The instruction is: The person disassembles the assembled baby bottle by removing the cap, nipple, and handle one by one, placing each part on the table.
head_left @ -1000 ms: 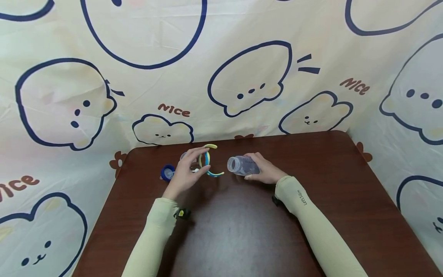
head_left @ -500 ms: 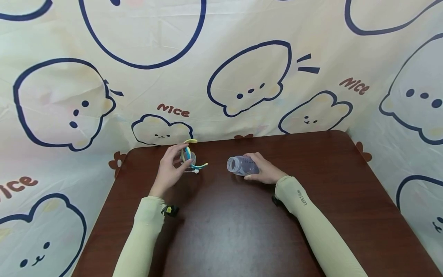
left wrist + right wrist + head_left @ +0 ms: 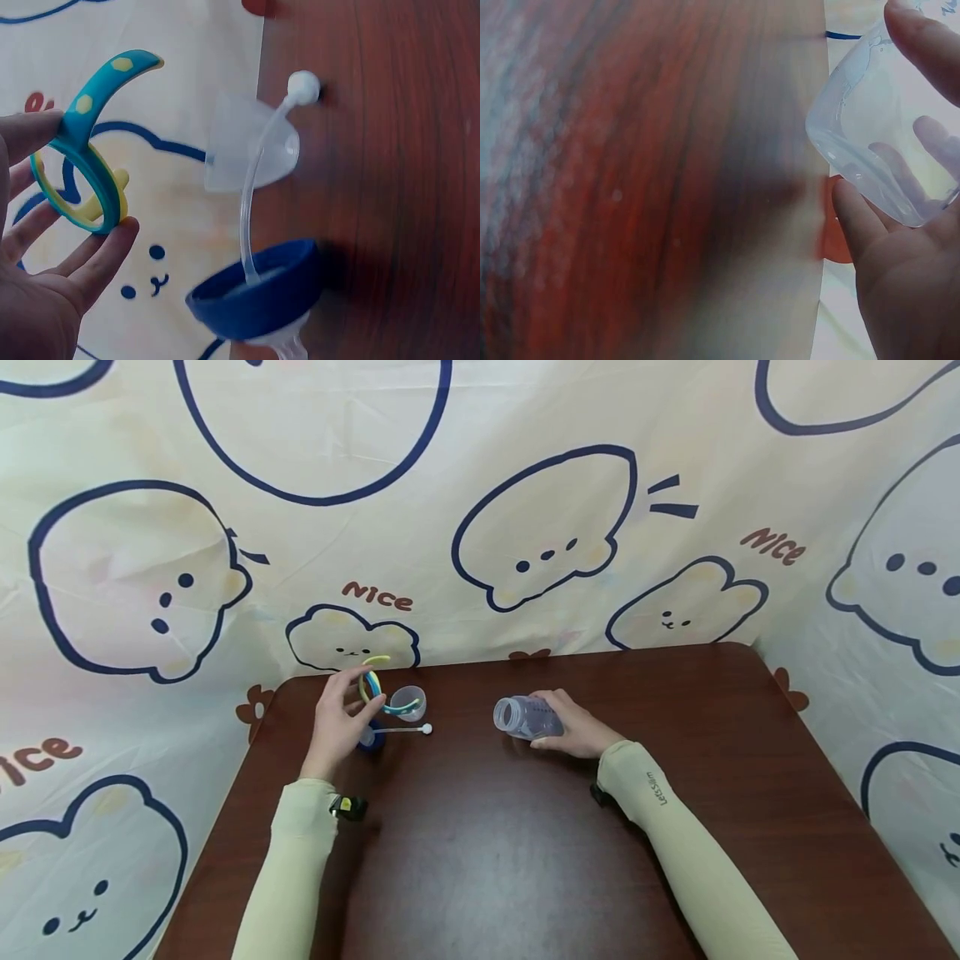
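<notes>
Left hand [image 3: 337, 727] at ten o'clock on the surface [image 3: 487, 860], raised a little, pinching a teal-and-yellow handle ring [image 3: 371, 681] between thumb and fingertips [image 3: 112, 240], probably to keep it off the other parts. Just below and right of that hand, a blue cap [image 3: 371, 739] lying on its side, with a thin straw [image 3: 405, 729] running out of it toward three o'clock and ending in a small white ball [image 3: 427, 727]. Clear lid [image 3: 408, 702] just behind the straw, mouth tilted up, apart from the hand. Right hand [image 3: 577, 731] slightly right of centre, fingers curled round a clear bottle [image 3: 527, 718] laid sideways, open mouth facing nine o'clock, toward the loose parts; seemingly held so to stop it rolling and to keep the neck free. Through the bottle wall, in the right wrist view, fingers [image 3: 930, 135] showing on the far side and thumb [image 3: 859, 217] under the base. Behind the surface, from nine through three o'clock, a cloth [image 3: 480, 527] printed with cartoon bears, hung as a backdrop. Both arms in pale green sleeves [image 3: 675, 827].
</notes>
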### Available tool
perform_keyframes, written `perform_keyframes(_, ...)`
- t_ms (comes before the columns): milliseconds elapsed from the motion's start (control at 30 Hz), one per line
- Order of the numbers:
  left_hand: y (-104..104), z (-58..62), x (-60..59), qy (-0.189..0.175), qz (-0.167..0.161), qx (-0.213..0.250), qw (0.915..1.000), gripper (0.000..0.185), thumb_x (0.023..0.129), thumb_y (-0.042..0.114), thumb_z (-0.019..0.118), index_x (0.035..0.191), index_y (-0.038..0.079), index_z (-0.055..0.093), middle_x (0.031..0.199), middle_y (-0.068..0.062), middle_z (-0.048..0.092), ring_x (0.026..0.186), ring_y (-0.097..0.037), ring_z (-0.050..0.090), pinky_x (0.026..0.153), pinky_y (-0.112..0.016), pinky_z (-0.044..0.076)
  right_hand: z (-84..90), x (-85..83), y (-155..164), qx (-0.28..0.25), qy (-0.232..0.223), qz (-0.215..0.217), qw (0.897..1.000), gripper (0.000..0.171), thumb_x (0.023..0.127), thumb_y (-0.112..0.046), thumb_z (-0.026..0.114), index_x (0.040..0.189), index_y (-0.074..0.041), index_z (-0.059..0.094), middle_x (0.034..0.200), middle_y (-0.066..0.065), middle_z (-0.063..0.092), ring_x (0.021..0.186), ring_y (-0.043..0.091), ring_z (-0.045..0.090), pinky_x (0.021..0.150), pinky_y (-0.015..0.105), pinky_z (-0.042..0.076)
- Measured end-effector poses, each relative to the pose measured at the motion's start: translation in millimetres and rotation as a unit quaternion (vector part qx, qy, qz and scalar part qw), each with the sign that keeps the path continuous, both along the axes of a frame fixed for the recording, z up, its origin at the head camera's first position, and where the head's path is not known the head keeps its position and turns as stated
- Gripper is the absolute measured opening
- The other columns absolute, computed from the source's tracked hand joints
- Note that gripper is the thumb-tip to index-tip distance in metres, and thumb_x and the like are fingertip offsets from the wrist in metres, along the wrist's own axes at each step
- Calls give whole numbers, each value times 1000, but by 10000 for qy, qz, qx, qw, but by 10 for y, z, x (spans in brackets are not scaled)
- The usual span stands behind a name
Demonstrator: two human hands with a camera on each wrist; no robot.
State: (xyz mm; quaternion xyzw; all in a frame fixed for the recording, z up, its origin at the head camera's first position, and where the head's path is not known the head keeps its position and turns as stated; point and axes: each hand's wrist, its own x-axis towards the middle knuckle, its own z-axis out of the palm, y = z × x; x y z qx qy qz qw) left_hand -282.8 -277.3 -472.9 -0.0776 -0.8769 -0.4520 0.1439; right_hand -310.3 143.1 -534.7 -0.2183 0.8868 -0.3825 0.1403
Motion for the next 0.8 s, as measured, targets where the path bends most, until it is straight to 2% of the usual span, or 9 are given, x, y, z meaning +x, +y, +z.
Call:
perform_keyframes(133, -88, -34, -14, -26, 270, 44, 9996, 54, 98, 27, 74, 147, 17, 54, 141, -17, 49, 129, -42, 57, 101, -59, 53, 3, 0, 13, -7, -11, -28, 10000, 84, 88, -36, 85, 154, -31, 34, 146, 7, 40, 133, 29, 46, 110, 55, 45)
perform_keyframes(333, -230, -135, -9, -67, 618, 124, 9980, 57, 98, 28, 73, 149, 13, 52, 146, -19, 46, 130, -44, 55, 103, -62, 51, -19, -10, 12, 34, 18, -10, 10000, 84, 87, -39, 84, 155, -31, 34, 145, 6, 40, 131, 28, 48, 109, 54, 46)
perform_keyframes(800, -394, -283, -39, -162, 1365, 280, 9901, 57, 97, 30, 74, 147, 14, 52, 144, -17, 46, 131, -41, 57, 104, -56, 53, -26, -2, 0, 26, 104, -6, 9999, 83, 87, -38, 85, 154, -31, 35, 143, 7, 42, 129, 29, 49, 107, 55, 48)
